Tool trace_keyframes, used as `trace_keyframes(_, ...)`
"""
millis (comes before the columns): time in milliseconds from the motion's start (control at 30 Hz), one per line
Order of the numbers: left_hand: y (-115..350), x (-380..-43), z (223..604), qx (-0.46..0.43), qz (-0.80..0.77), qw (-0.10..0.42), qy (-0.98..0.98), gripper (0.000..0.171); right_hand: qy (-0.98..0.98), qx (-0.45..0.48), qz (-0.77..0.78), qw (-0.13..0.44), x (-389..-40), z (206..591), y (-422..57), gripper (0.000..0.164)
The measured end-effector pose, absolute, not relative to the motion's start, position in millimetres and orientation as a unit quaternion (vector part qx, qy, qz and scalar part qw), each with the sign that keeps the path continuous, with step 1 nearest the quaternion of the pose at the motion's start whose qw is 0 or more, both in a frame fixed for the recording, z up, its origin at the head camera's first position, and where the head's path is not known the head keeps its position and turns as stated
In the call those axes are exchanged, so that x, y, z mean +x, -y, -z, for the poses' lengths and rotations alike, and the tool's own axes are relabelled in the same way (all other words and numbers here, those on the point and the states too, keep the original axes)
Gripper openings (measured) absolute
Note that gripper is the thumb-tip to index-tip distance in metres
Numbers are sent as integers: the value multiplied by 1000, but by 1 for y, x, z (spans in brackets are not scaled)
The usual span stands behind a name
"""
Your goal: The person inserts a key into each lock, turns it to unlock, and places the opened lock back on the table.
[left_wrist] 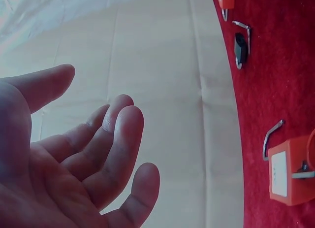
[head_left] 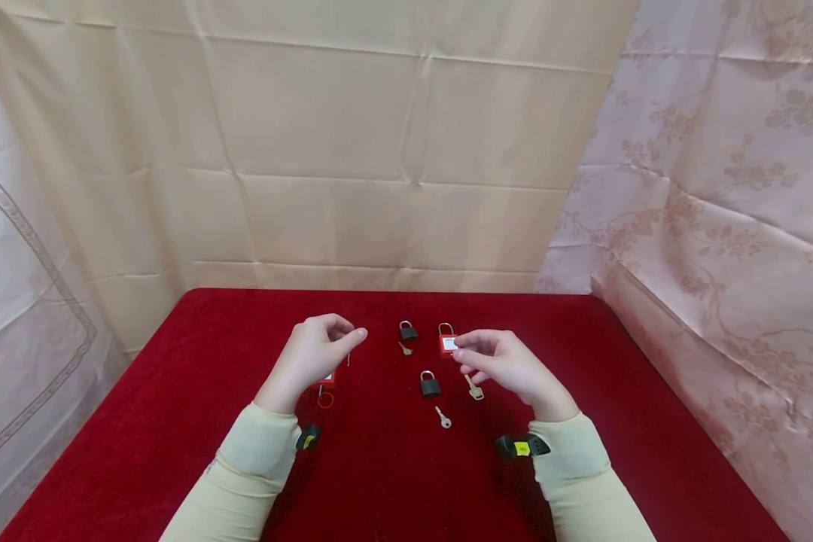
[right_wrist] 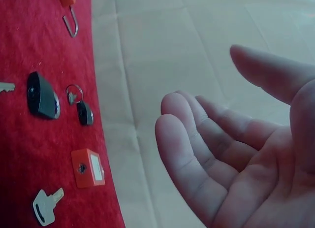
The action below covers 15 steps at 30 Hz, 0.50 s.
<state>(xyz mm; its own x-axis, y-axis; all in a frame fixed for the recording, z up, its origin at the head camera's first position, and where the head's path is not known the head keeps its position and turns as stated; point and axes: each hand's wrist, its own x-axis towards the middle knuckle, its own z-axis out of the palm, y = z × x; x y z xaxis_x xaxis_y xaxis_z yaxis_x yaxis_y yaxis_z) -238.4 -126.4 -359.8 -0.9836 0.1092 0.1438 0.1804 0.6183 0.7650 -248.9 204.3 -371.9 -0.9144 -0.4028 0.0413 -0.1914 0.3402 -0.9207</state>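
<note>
My left hand (head_left: 321,346) hovers, fingers loosely bent and holding nothing, above a red padlock (head_left: 327,380) it partly covers. In the left wrist view that padlock (left_wrist: 288,171) has its shackle swung open and a key (left_wrist: 302,175) in its base. My right hand (head_left: 508,365), also holding nothing, floats just right of a second red padlock (head_left: 449,345) with a white label. A large key (head_left: 474,388) lies just below the right hand's fingers. Between the hands rest two black padlocks, a farther one (head_left: 409,333) and a nearer one (head_left: 430,387).
One small key (head_left: 405,348) lies by the farther black padlock, another key (head_left: 443,418) in front of the nearer one. Red cloth (head_left: 379,482) covers the table. A beige curtain (head_left: 352,150) hangs behind, and a floral curtain (head_left: 732,188) at the right.
</note>
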Motion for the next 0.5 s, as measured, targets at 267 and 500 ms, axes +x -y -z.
trace_keyframes(267, 114, -238, 364, -89, 417, 36, 904, 28, -849, -149, 494, 111, -250, 380, -203, 36)
trace_keyframes(500, 107, -239, 372, -89, 410, 23, 908, 26, -880, -109, 441, 137, -251, 389, -196, 24)
